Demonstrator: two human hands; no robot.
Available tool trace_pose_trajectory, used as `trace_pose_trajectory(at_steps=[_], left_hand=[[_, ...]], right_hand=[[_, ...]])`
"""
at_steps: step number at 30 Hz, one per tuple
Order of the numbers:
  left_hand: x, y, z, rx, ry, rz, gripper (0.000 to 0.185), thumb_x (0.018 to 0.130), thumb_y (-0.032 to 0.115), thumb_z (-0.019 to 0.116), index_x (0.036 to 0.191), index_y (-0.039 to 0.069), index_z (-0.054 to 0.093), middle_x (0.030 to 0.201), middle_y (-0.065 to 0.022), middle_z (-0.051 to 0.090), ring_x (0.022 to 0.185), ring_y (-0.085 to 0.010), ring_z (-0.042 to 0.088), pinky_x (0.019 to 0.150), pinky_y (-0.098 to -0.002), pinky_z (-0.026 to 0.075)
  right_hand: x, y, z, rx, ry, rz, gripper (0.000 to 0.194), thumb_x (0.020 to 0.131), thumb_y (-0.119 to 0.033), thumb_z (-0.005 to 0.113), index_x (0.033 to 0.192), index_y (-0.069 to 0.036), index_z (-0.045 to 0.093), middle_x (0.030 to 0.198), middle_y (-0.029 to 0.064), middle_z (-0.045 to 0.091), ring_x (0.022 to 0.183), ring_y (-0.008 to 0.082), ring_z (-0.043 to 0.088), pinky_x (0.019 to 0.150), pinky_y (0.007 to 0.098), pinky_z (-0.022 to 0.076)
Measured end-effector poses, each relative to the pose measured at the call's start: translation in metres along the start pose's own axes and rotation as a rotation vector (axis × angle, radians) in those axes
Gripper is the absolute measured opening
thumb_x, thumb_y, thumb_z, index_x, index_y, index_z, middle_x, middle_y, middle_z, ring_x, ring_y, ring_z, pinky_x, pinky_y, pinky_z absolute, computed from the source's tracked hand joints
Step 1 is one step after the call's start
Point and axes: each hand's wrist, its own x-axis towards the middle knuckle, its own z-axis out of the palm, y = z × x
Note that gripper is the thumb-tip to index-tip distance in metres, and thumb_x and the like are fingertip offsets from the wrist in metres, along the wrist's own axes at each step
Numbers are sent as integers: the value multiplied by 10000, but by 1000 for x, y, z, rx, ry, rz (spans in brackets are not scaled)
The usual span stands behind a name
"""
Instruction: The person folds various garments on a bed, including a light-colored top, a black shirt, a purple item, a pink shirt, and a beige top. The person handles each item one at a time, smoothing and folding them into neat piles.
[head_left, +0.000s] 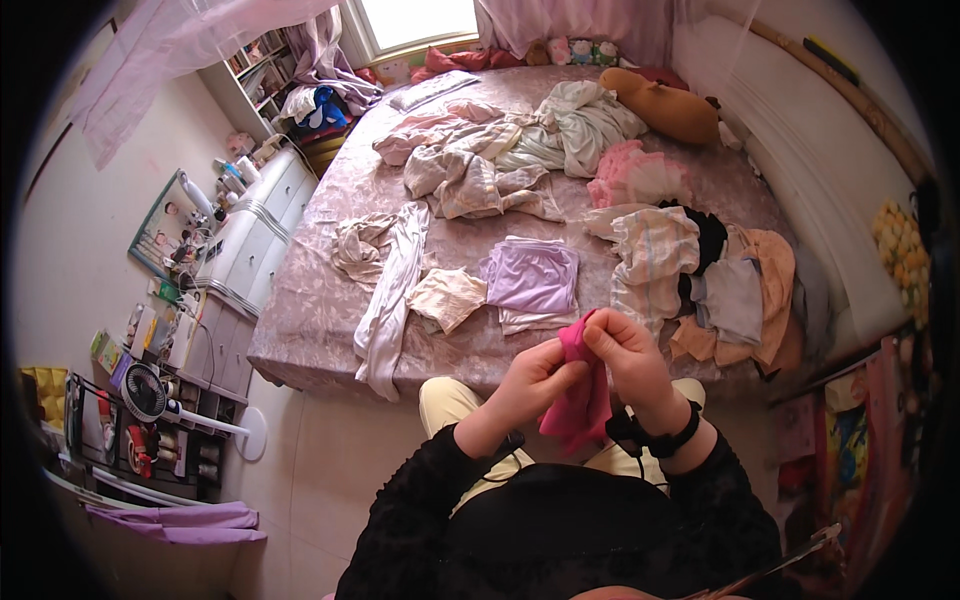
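A bright pink cloth garment (581, 405) hangs between my two hands, above my lap and just short of the bed's near edge. My left hand (541, 381) pinches its left side between thumb and fingers. Its top right corner is gripped by my right hand (622, 349), with a dark band on that wrist. Just beyond them on the bed (300, 330) lies a folded lilac garment (531, 276) on top of pale folded cloth. To its left are a small folded cream garment (448, 298) and a long white garment (396, 300).
Right of the stack are a striped garment (654, 251) and a heap of peach and grey clothes (731, 300). Rumpled bedding (480, 169), a pink tulle skirt (637, 176) and a brown plush toy (664, 107) lie farther back. At left stand a white fan (144, 391) and a dresser (247, 240).
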Motion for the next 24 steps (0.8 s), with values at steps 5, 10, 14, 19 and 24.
trace_pose_trajectory(at_steps=[5,10,14,19,24], left_hand=[[2,0,1,181,129,69,184,950,90,481,1043,-24,591,843,-51,609,789,-83,545,689,-258,460],[15,-4,-21,-132,408,-171,192,967,142,443,980,12,583,861,-10,593,751,-109,562,665,-235,467],[25,2,-75,-663,488,-317,274,962,163,429,1123,-21,554,1009,-126,631,907,-220,637,794,-324,534],[27,20,-111,565,67,-134,278,836,160,660,1017,-40,593,872,-64,655,759,-110,606,692,-258,488],[52,38,-98,517,181,-440,208,856,140,590,972,-19,654,815,-65,672,695,-113,639,625,-240,495]], right_hand=[[6,-1,-2,-229,51,-42,126,959,-141,525,919,-36,583,796,-33,568,724,30,507,652,182,432],[12,-13,-20,280,185,50,163,959,-201,532,898,-64,595,759,-40,586,649,38,533,608,175,431],[13,-41,-71,-123,351,-196,180,958,-202,538,865,-62,603,753,-53,585,630,29,499,590,175,404],[37,-57,-150,-996,728,-460,149,939,-192,553,874,-68,602,702,26,577,626,117,524,580,254,425],[34,-29,-129,-1473,965,-531,55,848,-122,596,874,-77,578,786,112,613,733,323,594,644,411,470]])
